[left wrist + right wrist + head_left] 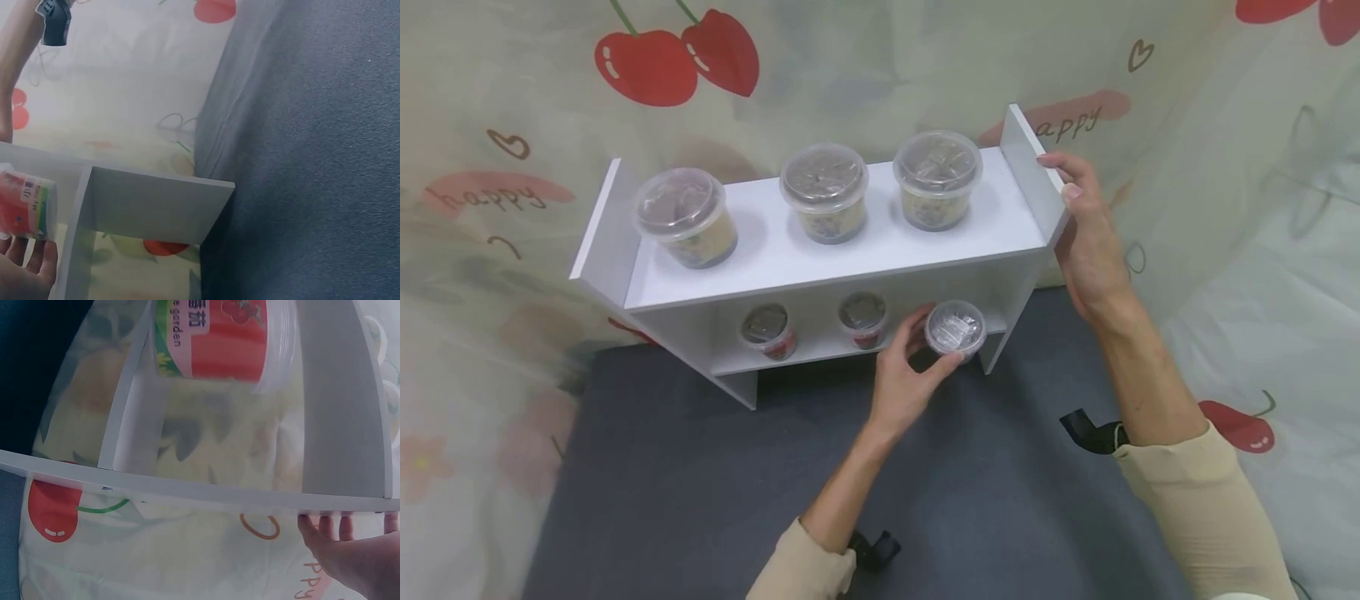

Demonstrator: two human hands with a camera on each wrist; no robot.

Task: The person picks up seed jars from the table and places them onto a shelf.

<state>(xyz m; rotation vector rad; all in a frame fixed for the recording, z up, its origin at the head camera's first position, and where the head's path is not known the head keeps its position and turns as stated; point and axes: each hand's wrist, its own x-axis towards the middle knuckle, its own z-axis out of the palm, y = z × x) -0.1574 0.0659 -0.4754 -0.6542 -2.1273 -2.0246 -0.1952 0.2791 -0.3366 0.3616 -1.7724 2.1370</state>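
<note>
A white two-tier shelf (760, 242) stands against the curtain. My left hand (904, 379) holds a clear-lidded round tub (957, 327) at the right end of the lower tier, thumb and fingers on opposite sides. In the left wrist view this tub (25, 203) shows a red and green label, with the fingers of my left hand (28, 269) beneath it. The same red label marks the tub (228, 337) in the right wrist view. My right hand (1086, 233) grips the upper right side panel (1033, 171); its fingertips meet the panel in the right wrist view.
Two smaller red-labelled tubs, a left one (769, 332) and a middle one (862, 319), sit on the lower tier. Larger lidded tubs stand above: left (685, 217), middle (826, 192) and right (937, 179). Dark grey floor (700, 483) lies below; a cherry-printed curtain (850, 67) hangs behind.
</note>
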